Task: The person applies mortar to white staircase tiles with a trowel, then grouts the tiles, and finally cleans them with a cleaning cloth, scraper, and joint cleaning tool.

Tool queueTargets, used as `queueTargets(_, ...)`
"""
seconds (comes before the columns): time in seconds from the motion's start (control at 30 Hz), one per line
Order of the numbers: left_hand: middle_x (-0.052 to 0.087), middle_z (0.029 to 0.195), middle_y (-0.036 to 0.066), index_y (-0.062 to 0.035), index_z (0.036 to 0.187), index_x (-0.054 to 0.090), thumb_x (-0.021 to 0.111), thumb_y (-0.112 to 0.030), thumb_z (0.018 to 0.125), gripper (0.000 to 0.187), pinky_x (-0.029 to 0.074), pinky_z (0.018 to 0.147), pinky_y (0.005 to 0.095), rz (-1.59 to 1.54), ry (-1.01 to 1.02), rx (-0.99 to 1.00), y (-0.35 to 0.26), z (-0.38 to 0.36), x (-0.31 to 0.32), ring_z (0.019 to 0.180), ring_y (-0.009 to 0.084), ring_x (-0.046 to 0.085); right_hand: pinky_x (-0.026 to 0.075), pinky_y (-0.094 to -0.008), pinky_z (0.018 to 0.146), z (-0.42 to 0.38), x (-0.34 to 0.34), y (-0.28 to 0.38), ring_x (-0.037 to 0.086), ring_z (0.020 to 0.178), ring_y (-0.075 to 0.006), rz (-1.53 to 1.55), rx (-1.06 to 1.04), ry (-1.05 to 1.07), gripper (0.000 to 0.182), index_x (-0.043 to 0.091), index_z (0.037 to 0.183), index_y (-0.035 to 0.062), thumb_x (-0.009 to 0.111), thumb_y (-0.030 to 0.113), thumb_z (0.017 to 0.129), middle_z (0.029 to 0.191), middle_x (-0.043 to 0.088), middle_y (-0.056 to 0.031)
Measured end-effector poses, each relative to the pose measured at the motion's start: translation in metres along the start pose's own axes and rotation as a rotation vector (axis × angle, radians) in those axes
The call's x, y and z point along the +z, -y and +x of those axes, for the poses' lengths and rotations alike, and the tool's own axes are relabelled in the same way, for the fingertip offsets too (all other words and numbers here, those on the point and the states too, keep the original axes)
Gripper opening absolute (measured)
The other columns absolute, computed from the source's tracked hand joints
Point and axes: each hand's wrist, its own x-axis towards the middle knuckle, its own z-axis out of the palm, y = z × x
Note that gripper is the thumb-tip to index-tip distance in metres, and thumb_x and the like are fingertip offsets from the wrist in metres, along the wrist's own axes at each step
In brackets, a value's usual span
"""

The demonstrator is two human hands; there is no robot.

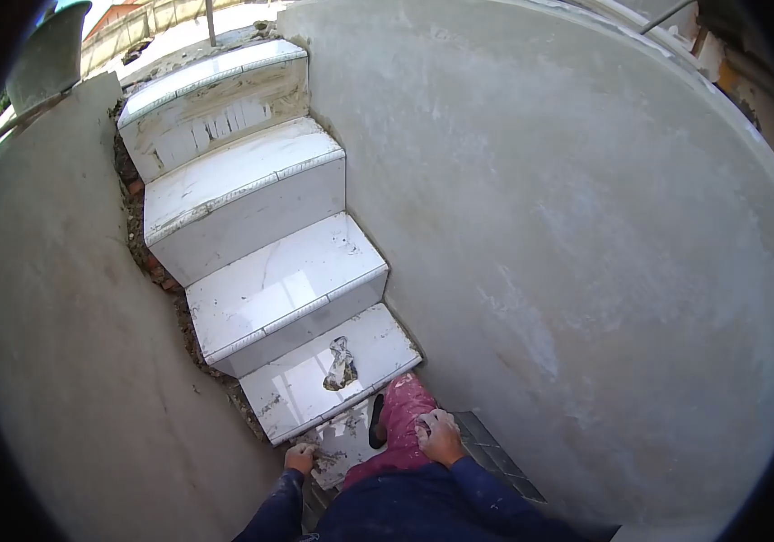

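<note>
My left hand (299,458) hangs low, fingers curled, just in front of the bottom step beside a smeared pale slab (347,444). What it holds, if anything, is hidden. Against the knee of my dust-stained pink trousers (402,411) rests my right hand (441,438), its fingers bent inward and whitened with dust; I cannot make out what is in it. On the lowest white tiled step (283,397) lies a crumpled, dirty rag or piece of plastic (341,364). A dark shoe (377,423) shows beside my trouser leg.
White tiled steps (283,280) climb toward the upper left, with streaked mortar on the top riser (215,126). A grey plastered wall (576,235) curves along the right. A rough gap with rubble (154,264) separates the stairs from the left wall (61,298). Dark tiles (495,456) lie below.
</note>
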Motion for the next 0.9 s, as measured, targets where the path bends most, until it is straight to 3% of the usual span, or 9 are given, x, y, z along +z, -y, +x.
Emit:
queueTargets(0.03, 0.067, 0.067, 0.009, -0.0026, 0.078, 0.073, 0.067, -0.033, 0.091, 0.034, 0.052, 0.063, 0.0322, -0.089, -0.018, 0.034, -0.045, 0.006, 0.026, 0.063, 0.0134, 0.063, 0.044, -0.0484, 0.1, 0.018, -0.005, -0.004, 0.054, 0.118, -0.0391, -0.012, -0.016, -0.016, 0.032, 0.068, 0.113, 0.0082, 0.065, 0.027, 0.087, 0.128, 0.059, -0.018)
queueTargets(0.1, 0.069, 0.077, 0.012, -0.0013, 0.086, 0.073, 0.065, -0.029, 0.092, 0.03, 0.053, 0.067, 0.0336, 0.299, 0.11, 0.108, -0.122, 0.026, 0.047, 0.072, 0.0178, 0.066, 0.043, -0.048, 0.102, 0.046, -0.011, -0.013, 0.054, 0.12, -0.0387, -0.004, -0.053, -0.002, 0.032, 0.068, 0.113, 0.0075, 0.063, 0.026, 0.087, 0.127, 0.06, -0.0182)
queueTargets(0.17, 0.07, 0.078, 0.006, -0.0003, 0.099, 0.072, 0.068, -0.027, 0.092, 0.028, 0.052, 0.064, 0.0304, 0.382, 0.074, 0.299, -0.157, 0.048, 0.059, 0.072, 0.0121, 0.065, 0.045, -0.0472, 0.101, 0.063, -0.016, -0.015, 0.057, 0.117, -0.0382, 0.008, -0.062, 0.107, 0.032, 0.069, 0.112, 0.0064, 0.063, 0.025, 0.087, 0.123, 0.063, -0.0183)
queueTargets(0.27, 0.071, 0.081, 0.007, -0.0002, 0.104, 0.071, 0.068, -0.028, 0.092, 0.03, 0.052, 0.065, 0.0298, 0.288, 0.052, 0.428, -0.248, 0.034, 0.071, 0.074, 0.0108, 0.065, 0.047, -0.0456, 0.097, 0.084, -0.053, -0.008, 0.061, 0.109, -0.0378, 0.045, -0.037, 0.308, 0.029, 0.07, 0.108, 0.005, 0.062, 0.023, 0.087, 0.115, 0.066, -0.0181)
queueTargets(0.37, 0.074, 0.09, 0.013, -0.0005, 0.107, 0.07, 0.063, -0.02, 0.092, 0.026, 0.054, 0.081, 0.0324, 0.322, 0.114, 0.337, -0.33, 0.02, 0.068, 0.084, 0.0244, 0.071, 0.05, -0.0442, 0.093, 0.096, -0.11, 0.018, 0.064, 0.101, -0.0378, 0.154, -0.031, 0.423, 0.024, 0.07, 0.103, 0.0038, 0.062, 0.02, 0.087, 0.106, 0.068, -0.0183)
queueTargets(0.5, 0.072, 0.087, 0.01, 0.0024, 0.11, 0.068, 0.06, -0.015, 0.095, 0.024, 0.055, 0.074, 0.0303, 0.077, 0.034, 0.344, -0.409, -0.013, 0.07, 0.082, 0.0154, 0.07, 0.052, -0.0416, 0.086, 0.111, -0.202, 0.075, 0.066, 0.093, -0.0356, 0.201, -0.109, 0.322, 0.017, 0.071, 0.097, 0.0031, 0.066, 0.015, 0.086, 0.097, 0.069, -0.0158)
queueTargets(0.63, 0.069, 0.1, 0.012, 0.0053, 0.123, 0.059, 0.058, -0.017, 0.1, 0.032, 0.055, 0.074, 0.0291, -0.13, 0.11, 0.467, -0.523, -0.06, 0.092, 0.086, 0.0187, 0.069, 0.051, -0.0411, 0.087, 0.126, -0.304, 0.136, 0.065, 0.096, -0.0357, 0.343, -0.293, 0.171, 0.016, 0.071, 0.099, 0.0038, 0.063, 0.014, 0.09, 0.1, 0.069, -0.016)
queueTargets(0.73, 0.068, 0.1, 0.012, 0.0047, 0.123, 0.059, 0.057, -0.017, 0.101, 0.031, 0.054, 0.077, 0.0296, -0.195, 0.187, 0.652, -0.624, -0.088, 0.116, 0.089, 0.0189, 0.068, 0.052, -0.0398, 0.085, 0.123, -0.388, 0.184, 0.066, 0.091, -0.0336, 0.405, -0.41, 0.098, 0.015, 0.071, 0.1, 0.0042, 0.068, 0.013, 0.089, 0.097, 0.069, -0.0141)
queueTargets(0.9, 0.066, 0.107, 0.016, 0.0047, 0.12, 0.059, 0.053, -0.014, 0.101, 0.028, 0.051, 0.091, 0.0368, -0.182, 0.242, 1.259, -0.765, -0.117, 0.146, 0.102, 0.0231, 0.064, 0.055, -0.0376, 0.08, 0.072, -0.525, 0.228, 0.069, 0.088, -0.0262, 0.571, -0.565, 0.037, 0.018, 0.073, 0.101, 0.0022, 0.075, 0.01, 0.086, 0.097, 0.072, -0.0105)
